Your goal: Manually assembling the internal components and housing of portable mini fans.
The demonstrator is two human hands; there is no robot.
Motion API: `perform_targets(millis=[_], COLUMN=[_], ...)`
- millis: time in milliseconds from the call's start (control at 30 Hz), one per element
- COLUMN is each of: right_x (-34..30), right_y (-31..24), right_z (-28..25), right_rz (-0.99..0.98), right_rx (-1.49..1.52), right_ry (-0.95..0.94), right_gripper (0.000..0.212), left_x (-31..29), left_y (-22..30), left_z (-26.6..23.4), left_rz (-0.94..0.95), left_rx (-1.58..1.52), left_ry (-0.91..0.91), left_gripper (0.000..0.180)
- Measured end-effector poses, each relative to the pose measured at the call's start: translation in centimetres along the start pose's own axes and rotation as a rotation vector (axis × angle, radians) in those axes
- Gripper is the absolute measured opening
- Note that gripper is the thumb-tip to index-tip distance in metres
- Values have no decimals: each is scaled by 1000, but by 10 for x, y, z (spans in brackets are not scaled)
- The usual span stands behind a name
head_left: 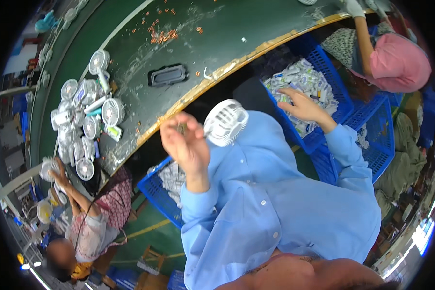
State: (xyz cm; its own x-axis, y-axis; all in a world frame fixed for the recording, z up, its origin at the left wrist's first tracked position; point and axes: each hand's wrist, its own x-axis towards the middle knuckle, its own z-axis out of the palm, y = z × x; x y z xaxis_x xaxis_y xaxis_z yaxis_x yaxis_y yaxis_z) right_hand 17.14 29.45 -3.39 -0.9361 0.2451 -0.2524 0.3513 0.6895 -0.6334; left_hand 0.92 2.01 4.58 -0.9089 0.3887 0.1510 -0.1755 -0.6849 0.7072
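My left hand (186,145) is raised by the bench edge, its fingers curled. Right beside its palm juts the white caged head of a small fan (225,122), in front of my blue shirt. The hand appears to grip this fan, though its handle is hidden. A small brownish spot shows between the fingers, too small to name. My right hand (302,106) hovers over a blue basket (319,48) heaped with small white plastic parts (299,79). Its fingers are stretched out and hold nothing visible; whether they touch the parts I cannot tell.
On the green bench (130,53) lie a black tray (168,75), scattered copper-coloured bits (163,36) and a pile of small fans (79,118). More blue baskets (379,140) stand at right, another (152,193) at left. A co-worker (96,212) holds a fan; another (396,60) works far right.
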Motion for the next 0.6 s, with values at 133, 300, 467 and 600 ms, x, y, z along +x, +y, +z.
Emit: perform_targets(millis=[133, 300, 467, 600], right_x=[-5, -1, -4, -1], right_y=[-93, -130, -126, -120], right_z=[10, 23, 16, -4], right_rz=[-152, -153, -141, -124], right_rx=[1175, 1230, 1038, 788], right_ry=[-222, 93, 215, 54], right_gripper=[57, 39, 33, 38], left_x=[13, 16, 2, -2], left_y=[-24, -36, -41, -39], left_z=[19, 25, 20, 9], left_rz=[-108, -101, 135, 121], left_rx=[-260, -353, 401, 791], left_ry=[68, 173, 166, -55], left_gripper=[22, 23, 36, 62])
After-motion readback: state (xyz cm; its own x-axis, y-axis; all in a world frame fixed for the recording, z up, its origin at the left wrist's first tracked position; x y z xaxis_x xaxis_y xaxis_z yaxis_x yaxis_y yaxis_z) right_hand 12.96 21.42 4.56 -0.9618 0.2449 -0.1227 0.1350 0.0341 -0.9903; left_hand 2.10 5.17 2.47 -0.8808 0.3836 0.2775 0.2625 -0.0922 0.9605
